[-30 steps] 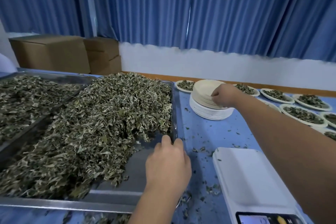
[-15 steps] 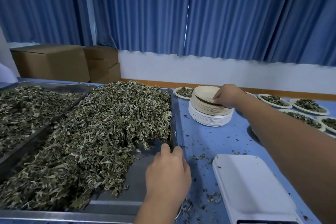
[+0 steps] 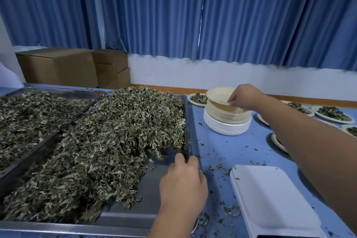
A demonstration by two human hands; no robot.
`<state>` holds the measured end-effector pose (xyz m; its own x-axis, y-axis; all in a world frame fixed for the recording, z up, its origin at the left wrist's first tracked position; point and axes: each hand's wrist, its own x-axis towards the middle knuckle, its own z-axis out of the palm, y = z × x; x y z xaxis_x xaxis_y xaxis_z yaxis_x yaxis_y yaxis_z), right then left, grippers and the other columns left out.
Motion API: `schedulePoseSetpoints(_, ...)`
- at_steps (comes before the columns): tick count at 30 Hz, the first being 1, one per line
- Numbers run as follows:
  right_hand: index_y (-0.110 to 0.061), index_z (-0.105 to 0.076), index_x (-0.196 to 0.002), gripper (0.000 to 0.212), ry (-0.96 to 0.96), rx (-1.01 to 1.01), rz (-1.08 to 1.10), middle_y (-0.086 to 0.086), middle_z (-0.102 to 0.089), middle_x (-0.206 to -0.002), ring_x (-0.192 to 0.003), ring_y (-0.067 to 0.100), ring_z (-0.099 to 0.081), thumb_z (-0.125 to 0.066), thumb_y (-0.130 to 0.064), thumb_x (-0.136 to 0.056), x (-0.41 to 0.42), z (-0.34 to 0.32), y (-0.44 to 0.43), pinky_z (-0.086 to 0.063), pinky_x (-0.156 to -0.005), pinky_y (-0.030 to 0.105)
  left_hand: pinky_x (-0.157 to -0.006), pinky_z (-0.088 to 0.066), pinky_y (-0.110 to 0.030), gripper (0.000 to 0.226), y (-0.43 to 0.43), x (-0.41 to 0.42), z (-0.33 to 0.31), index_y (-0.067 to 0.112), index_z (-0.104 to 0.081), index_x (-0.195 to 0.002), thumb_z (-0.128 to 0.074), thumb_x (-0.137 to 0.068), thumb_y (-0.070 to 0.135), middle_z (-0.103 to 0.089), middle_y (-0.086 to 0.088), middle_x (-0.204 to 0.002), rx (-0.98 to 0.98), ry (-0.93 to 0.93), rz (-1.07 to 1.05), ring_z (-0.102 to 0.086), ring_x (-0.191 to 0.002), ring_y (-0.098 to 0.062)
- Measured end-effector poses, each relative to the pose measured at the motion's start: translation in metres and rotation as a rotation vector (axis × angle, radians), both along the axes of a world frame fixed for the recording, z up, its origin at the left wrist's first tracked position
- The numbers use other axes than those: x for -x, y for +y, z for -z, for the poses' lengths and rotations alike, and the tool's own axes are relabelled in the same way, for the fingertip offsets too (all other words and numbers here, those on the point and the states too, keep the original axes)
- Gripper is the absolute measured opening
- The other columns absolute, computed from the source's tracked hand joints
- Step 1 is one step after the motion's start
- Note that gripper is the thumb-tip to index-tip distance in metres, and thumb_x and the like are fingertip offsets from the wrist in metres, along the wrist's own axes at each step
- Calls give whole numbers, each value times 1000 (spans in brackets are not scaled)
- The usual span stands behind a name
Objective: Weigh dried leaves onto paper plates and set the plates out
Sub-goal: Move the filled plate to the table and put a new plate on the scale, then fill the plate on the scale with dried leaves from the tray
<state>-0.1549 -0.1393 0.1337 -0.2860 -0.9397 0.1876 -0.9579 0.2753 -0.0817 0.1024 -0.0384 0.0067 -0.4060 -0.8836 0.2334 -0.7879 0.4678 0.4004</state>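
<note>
Far left I see a second tray (image 3: 58,89) of leaves, partly cut off, with cardboard boxes (image 3: 58,67) behind it under the blue curtains (image 3: 154,15). Next comes the near tray (image 3: 135,216), heaped with dried leaves (image 3: 108,150), with bare metal showing at its near right corner. My left hand (image 3: 183,181) is on that tray's right rim, thumb inside, fingers outside, clamped on the rim. Leaf crumbs are scattered on the blue table (image 3: 231,147) beside it. Further right and back is the stack of paper plates (image 3: 226,121), white ones below, tan above. The top plate (image 3: 216,94) is tilted, raised off the stack. My right hand (image 3: 244,96) pinches its right rim with fingers curled, the arm reaching in from lower right. One single filled plate (image 3: 198,98) sits just behind-left of the stack. The white scale (image 3: 270,199) is near me at lower right; its display is cut off and I cannot read it. Far right, a row of filled plates (image 3: 336,115) lies on the table, some hidden by my arm.
</note>
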Motion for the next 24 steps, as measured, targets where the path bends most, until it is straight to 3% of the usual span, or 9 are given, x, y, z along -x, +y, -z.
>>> schedulePoseSetpoints(3, -16, -76, -100, 18, 7, 75, -55, -1, -72, -105, -97, 19, -59, -61, -19, -91, -5, 4, 13, -50, -82, 33, -68, -51, -32, 20, -1, 0, -1, 24, -49, -111, -39, -98, 35, -38, 1, -107, 0, 5, -5, -53, -89, -19)
schedulePoseSetpoints(6, -11, -75, -102, 20, -40, 162, -118, 3, -71, -106, -102, 26, -59, -60, -20, -93, -16, 18, 42, -48, -88, 40, -67, -49, -31, 20, -3, 0, -2, 23, -50, -111, -39, -98, 35, -39, 1, -108, -2, 7, -16, -53, -87, -19)
schedulePoseSetpoints(10, -9, -77, -99, 15, -148, 341, -198, 7, -70, -94, -89, 25, -63, -65, -14, -90, -31, 50, 108, -48, -81, 39, -69, -50, -33, 23, -2, -1, -1, 22, -51, -113, -39, -99, 35, -41, -1, -112, -5, -3, -19, -54, -88, -21)
schedulePoseSetpoints(15, -10, -77, -98, 15, -206, 344, -226, -7, -67, -85, -74, 1, -58, -69, -6, -86, -40, 77, 192, -39, -67, 7, -67, -47, -31, 25, 3, -3, 1, 21, -52, -115, -40, -99, 34, -40, -1, -111, -1, 0, -20, -53, -85, -19)
schedulePoseSetpoints(24, -25, -77, -102, 19, -200, 171, -287, -20, -63, -91, -74, 0, -59, -68, -15, -89, -37, 100, 265, -47, -68, 20, -67, -45, -31, 30, 9, -12, 6, 26, -52, -123, -41, -99, 41, -36, 3, -114, -66, 26, 4, -54, -82, -18)
